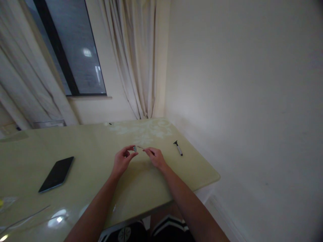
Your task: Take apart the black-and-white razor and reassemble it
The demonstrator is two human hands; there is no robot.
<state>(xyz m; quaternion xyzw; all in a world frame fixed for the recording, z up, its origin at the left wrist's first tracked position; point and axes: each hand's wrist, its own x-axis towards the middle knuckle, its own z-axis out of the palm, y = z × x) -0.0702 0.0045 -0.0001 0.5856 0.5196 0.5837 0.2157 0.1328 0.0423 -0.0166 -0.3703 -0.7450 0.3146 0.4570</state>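
Observation:
Between the thumb and fingers of my left hand (123,159) is a small razor cartridge (135,149), held upright on its short side. My right hand (155,157) pinches a thin, stick-like tool (140,147); its exact kind is too small to make out. The tool's tip points left at the cartridge, close beside it, and I cannot tell whether they touch. To the right of my hands a razor (178,148) with a dark head and a grey and black handle lies on the table.
The glossy pale-green table (196,168) has a rounded right corner near the wall. A dark tablet (57,174) lies on the left. Nearer me at left are a thin cable (27,217) and clear plastic (8,202). A small black piece (110,124) sits at the far edge.

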